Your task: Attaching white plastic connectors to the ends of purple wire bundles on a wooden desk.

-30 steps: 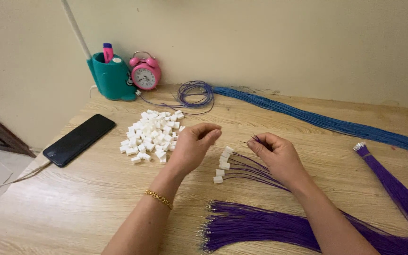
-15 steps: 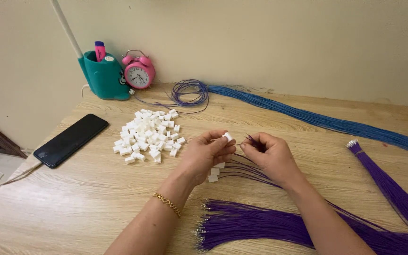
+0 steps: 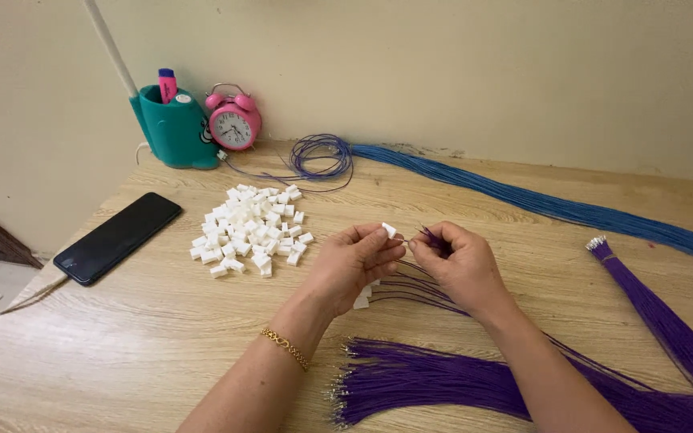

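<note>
1. Head view, the only one I have. Left hand [image 3: 352, 261] has its fingertips pinched shut on a small white connector housing [image 3: 389, 230], held up off the bench [image 3: 122, 337], just left of the right hand.
2. Right hand [image 3: 460, 261] is closed round the end of a purple wire [image 3: 429, 234], its tip pointing at the housing. Tip and housing look almost touching; too small for me to say whether the terminal is in the slot.
3. Risk: misaligned terminal. Both parts are held in mid-air with no support, so a slight wobble could bend the crimp or put it in the wrong cavity.
4. Risk: housing slips. The grip is fingertip-only on a tiny smooth part; push too hard and it may pop out onto the bench.
5. Risk: tangling. The held wire trails back across finished leads [image 3: 395, 289] lying under the hands, near the purple bundle [image 3: 427, 381]. A pull could drag those along or snag them.
6. Risk: a wrist sweep could scatter the pile of white housings [image 3: 252, 230] just left of the left hand.
7. Phone [image 3: 117, 237], teal pen holder [image 3: 175, 128], pink alarm clock [image 3: 233, 126] and blue wire bundle [image 3: 571, 212] sit well apart; I see no hazard there.
</note>
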